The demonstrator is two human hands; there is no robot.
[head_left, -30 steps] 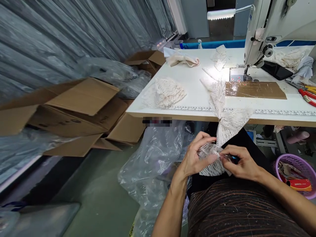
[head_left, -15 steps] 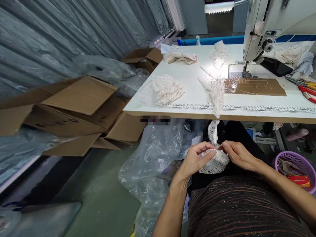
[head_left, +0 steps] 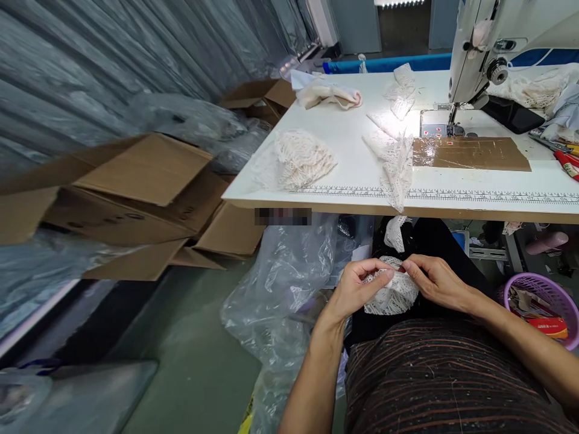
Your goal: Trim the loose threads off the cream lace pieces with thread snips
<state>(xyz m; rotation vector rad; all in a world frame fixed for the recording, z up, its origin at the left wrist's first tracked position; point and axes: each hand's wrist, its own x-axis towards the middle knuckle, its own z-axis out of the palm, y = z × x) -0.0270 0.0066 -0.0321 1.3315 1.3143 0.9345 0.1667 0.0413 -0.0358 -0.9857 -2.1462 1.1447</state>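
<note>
White lace fabric (head_left: 392,298) lies bunched over my lap, held at its upper edge between both hands. My left hand (head_left: 359,286) pinches it with thumb and forefinger from the left. From the right, my right hand (head_left: 429,278) has thumb and fingers closed on the same edge, close to the left fingertips. What exactly lies between the fingertips is too small to tell. A lace strip (head_left: 392,158) trails across the table and over its front edge, with its end hanging just above my hands.
The white sewing table (head_left: 348,172) bears a sewing machine (head_left: 470,66), a heap of lace (head_left: 304,160), a brown taped strip (head_left: 473,152) and red-handled pliers (head_left: 565,164). A purple basket (head_left: 520,283) stands at right. Clear plastic (head_left: 280,289) and open cardboard boxes (head_left: 145,175) lie left.
The hanging lace strip's end, which reached down to my fingers, now hangs apart above them. Both hands stay at nearly the same spot, still pinching. The view has tilted slightly.
</note>
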